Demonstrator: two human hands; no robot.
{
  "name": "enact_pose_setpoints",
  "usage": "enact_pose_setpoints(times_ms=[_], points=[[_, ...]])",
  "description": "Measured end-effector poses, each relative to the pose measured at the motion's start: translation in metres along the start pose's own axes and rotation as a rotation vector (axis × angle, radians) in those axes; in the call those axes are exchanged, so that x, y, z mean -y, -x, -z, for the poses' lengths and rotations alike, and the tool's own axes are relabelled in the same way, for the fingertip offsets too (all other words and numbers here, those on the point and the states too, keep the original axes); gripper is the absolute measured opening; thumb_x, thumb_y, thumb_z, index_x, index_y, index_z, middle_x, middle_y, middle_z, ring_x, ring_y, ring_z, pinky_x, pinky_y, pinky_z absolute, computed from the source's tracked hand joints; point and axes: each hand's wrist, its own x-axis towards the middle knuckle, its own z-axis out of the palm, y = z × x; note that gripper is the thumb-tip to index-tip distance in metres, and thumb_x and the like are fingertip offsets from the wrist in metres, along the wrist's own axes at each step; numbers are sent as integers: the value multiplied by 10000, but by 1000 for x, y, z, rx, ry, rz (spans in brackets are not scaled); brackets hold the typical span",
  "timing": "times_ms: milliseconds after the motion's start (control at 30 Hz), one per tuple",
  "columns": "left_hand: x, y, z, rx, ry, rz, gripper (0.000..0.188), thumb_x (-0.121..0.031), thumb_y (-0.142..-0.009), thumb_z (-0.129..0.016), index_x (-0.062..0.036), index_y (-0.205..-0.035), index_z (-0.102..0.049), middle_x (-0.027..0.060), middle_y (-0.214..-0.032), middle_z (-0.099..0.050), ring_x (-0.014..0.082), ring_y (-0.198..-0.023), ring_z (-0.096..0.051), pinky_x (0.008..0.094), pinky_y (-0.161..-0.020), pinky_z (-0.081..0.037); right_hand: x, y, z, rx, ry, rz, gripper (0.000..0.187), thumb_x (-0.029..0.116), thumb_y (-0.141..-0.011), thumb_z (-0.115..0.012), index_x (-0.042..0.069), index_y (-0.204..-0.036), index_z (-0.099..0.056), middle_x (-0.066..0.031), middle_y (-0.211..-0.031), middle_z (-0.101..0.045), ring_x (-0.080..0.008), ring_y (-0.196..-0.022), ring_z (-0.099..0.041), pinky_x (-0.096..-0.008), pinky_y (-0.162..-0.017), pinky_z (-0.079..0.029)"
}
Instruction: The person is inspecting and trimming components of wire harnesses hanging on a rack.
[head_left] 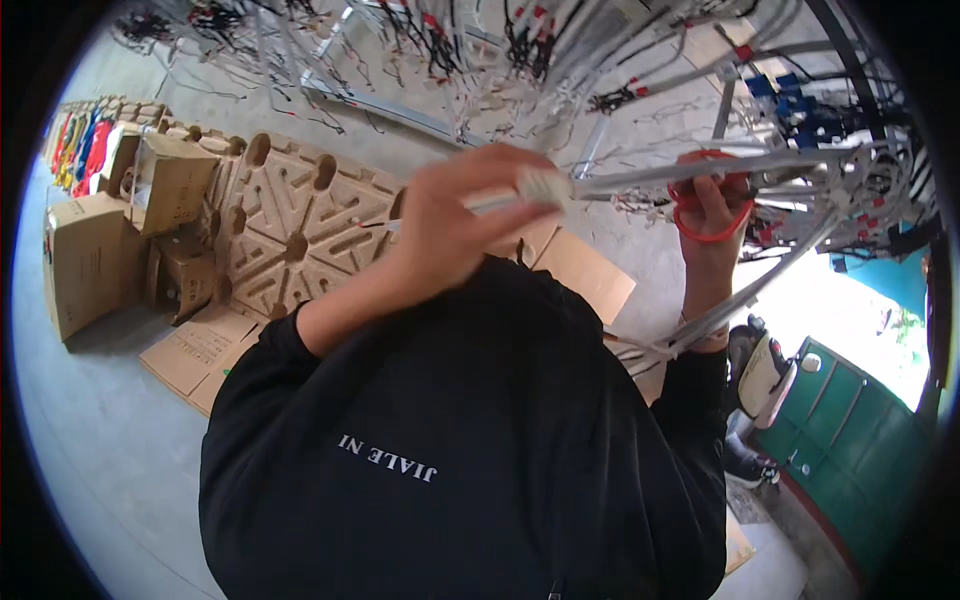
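Head view: left hand [450, 215] gripping white cable bundle [640, 180]

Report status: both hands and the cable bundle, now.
Left hand shut on grey cable bundle. Right hand shut on red-handled scissors, at the bundle. More hanging wires crowd close behind.

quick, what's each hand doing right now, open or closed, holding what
left hand: closed on the bundle of white wires
right hand: closed on the red-handled scissors, at the same bundle
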Motion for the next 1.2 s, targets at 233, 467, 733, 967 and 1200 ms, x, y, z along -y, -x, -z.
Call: enact_pose_setpoints(times_ms=[233, 467, 733, 967, 1200], points=[[16, -47, 16, 78, 736, 370, 321, -350, -1005, -372, -70, -1053, -521, 175, -1096, -611, 351, -1135, -553, 470, -935, -479, 9, -1, -6, 112, 2, -32, 151, -26, -788, -661, 29, -889, -562, -181, -927, -657, -216, -784, -639, -327, -720, -523], [41, -64, 23, 385, 928, 572, 479, -457, -1002, -267, -79, -1100, -544, 198, -1113, -616, 296, -1032, -616, 485, -882, -506, 10, 2, 1, 143, 2, -70, 163, -45, -773, -664, 30, -846, -539, -164, -853, -624, -205, -680, -568, -292, -627, -459], [45, -64, 28, 324, 909, 711, 519, -483, -987, -311, -55, -1078, -591, 150, -1033, -662, 292, -922, -658, 454, -826, -535, 11, 0, -5, 83, 132, -160, 149, -21, -713, -664, 23, -716, -522, -130, -765, -620, -159, -657, -584, -261, -594, -462], [38, -67, 23, 292, 910, 781, 534, -499, -980, -330, -50, -956, -619, 126, -950, -677, 165, -671, -649, 399, -743, -555, 10, -4, 6, 131, 177, -194, 160, -11, -705, -706, 10, -705, -547, -115, -761, -612, -152, -656, -574, -272, -598, -461], [47, -68, 27, 323, 929, 752, 608, -541, -962, -329, -9, -947, -622, 146, -913, -670, 332, -820, -667, 431, -755, -545, 10, 3, 17, 159, 187, -256, 160, 13, -714, -714, 16, -719, -554, -86, -740, -608, -141, -648, -587, -253, -595, -466]])
